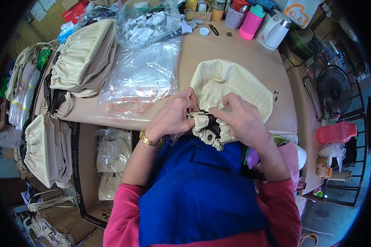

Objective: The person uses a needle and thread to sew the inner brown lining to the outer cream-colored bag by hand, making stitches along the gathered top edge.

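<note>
A cream woven bag (pixel 235 78) with a gathered opening lies at the table's front edge, its mouth toward me. Dark lining and a round metal snap show inside the mouth. On the left of this opening, my left hand (pixel 173 115), with a gold watch on its wrist, pinches the rim between thumb and fingers. My right hand (pixel 245 120) is closed on the gathered rim at the right, thumb and fingertips close to the left hand's. Anything small between the fingertips is too hidden to make out.
Clear plastic sleeves (pixel 142 78) and a bag of paper tags (pixel 150 24) lie left on the table. Similar cream bags (pixel 84 53) are stacked farther left. Small snips (pixel 214 29), a pink bottle (pixel 252 22) and a white kettle (pixel 275 29) stand at the back. A fan (pixel 334 88) is right.
</note>
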Demonstrator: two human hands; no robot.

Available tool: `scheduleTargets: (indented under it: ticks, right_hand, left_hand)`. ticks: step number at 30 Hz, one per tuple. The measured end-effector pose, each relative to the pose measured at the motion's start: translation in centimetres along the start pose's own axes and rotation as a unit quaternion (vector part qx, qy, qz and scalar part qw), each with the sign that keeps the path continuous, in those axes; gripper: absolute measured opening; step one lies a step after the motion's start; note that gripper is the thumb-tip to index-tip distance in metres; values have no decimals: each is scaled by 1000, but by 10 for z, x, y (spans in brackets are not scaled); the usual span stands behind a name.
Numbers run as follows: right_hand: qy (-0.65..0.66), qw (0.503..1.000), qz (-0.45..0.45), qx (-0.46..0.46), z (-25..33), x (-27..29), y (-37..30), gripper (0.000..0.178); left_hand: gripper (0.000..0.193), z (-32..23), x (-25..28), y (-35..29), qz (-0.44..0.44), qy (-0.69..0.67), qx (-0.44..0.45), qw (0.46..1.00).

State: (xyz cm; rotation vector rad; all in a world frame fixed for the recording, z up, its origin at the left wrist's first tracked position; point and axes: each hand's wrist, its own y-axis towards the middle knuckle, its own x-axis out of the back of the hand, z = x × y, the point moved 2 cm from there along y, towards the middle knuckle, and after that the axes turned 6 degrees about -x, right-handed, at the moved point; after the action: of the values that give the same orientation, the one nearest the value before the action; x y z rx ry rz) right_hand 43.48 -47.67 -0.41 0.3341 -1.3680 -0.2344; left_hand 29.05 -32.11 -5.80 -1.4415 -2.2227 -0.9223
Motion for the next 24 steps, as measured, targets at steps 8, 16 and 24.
scheduleTargets:
  ticks: [8, 16, 24]
  right_hand:
    - [6, 1000, -17, 25, -9, 0, -2, 35]
    - [-112, 992, 14, 49, 21, 6, 8, 20]
    - [-32, 995, 94, 22, 9, 6, 18, 19]
  left_hand:
    - [18, -1, -1, 0, 4, -4, 2, 1000]
    - [18, -1, -2, 0, -1, 7, -11, 1000]
    - [18, 4, -5, -2, -7, 1, -16, 1000]
